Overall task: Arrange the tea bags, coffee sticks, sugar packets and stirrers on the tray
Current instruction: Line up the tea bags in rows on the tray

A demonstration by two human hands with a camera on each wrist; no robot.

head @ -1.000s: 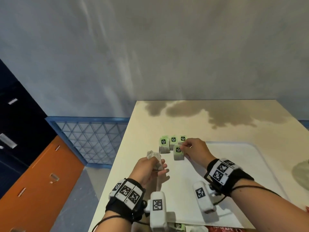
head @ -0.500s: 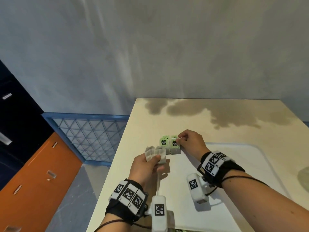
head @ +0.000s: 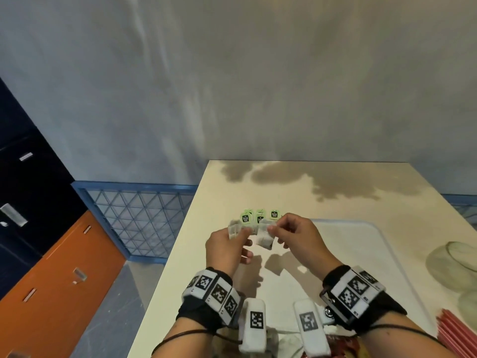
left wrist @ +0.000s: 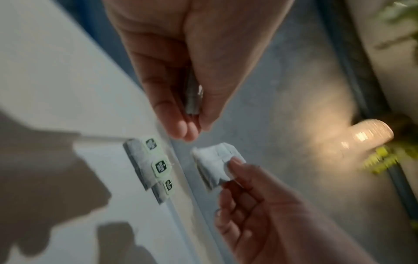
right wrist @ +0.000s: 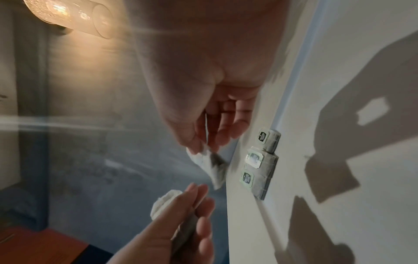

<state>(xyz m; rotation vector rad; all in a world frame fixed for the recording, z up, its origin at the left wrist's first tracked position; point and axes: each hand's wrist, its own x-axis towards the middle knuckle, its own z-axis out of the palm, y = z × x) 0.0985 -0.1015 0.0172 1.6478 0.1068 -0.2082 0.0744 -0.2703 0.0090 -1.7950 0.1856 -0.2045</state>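
Your right hand (head: 296, 233) pinches one pale paper tea bag (head: 264, 235) by its top, lifted above the white rectangular tray (head: 361, 254), while your left hand (head: 224, 250) grips a second small tea bag (head: 234, 228). Three green-tagged tea bags (head: 259, 217) lie in a touching row at the tray's far left corner, near the edge of the cream table (head: 335, 182). The tray stretches bare to their right.

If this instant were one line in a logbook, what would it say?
left hand: holds tea bag | right hand: pinches another tea bag | tray: three tea bags in row
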